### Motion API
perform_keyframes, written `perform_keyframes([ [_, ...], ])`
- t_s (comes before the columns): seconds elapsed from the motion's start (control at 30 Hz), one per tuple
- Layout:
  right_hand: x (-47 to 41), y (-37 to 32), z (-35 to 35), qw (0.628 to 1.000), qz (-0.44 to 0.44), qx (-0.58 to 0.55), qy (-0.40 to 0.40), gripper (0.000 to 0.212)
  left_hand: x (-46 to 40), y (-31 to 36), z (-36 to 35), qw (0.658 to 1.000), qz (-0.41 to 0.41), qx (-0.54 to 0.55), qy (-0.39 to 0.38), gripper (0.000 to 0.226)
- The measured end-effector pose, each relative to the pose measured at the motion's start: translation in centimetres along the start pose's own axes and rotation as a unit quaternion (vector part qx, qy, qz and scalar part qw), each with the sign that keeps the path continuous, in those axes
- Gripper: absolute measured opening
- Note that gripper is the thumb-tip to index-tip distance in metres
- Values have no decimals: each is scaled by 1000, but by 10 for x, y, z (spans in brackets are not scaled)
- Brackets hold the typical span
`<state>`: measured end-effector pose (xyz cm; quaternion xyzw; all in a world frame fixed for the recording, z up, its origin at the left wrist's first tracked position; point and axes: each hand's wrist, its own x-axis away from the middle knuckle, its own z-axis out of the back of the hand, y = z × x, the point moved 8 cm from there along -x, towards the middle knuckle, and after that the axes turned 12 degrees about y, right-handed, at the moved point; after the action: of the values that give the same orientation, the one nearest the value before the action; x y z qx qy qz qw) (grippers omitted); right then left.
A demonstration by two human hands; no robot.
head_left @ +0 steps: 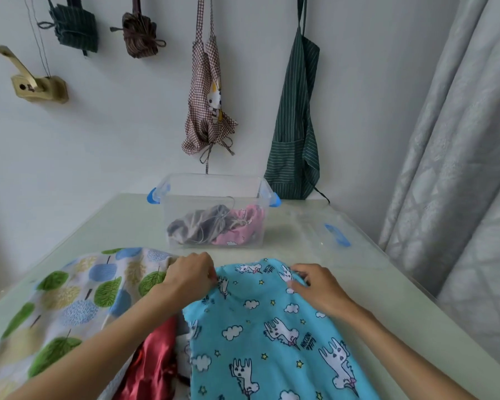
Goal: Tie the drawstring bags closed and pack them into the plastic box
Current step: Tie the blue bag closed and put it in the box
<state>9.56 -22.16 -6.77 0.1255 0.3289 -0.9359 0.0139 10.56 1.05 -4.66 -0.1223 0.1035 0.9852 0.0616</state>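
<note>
Both hands at the mouth of the blue unicorn bag (272,327), readying it for tying.

The bag lies flat at the near edge of the table (387,284), its top hem towards the far side; the left hand (191,275) pinches the hem at its left corner, fingers curled on the cloth; the right hand (315,284) holds the right corner, fingertips bent onto the fabric; no cord shows, so the step looks like finding the drawstring. The plastic box (214,209) stands open near the far edge, a grey bag (197,226) and a pink bag (240,229) inside; the tree-print bag (70,298) and a red one (153,356) wait at the near left. Next, I judge, the cords must be drawn out, cinched and knotted.
</note>
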Motion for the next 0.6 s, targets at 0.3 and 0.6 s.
perform_keyframes([
  [0.3, -42, -11, 35, 985, -28, -77, 154, 40, -58, 25, 42, 977, 39, 156, 137, 27],
  [0.6, 37, -9, -9, 978, 116, 167, -50, 57, 44, 36, -19, 950, -241, -137, -140, 91],
])
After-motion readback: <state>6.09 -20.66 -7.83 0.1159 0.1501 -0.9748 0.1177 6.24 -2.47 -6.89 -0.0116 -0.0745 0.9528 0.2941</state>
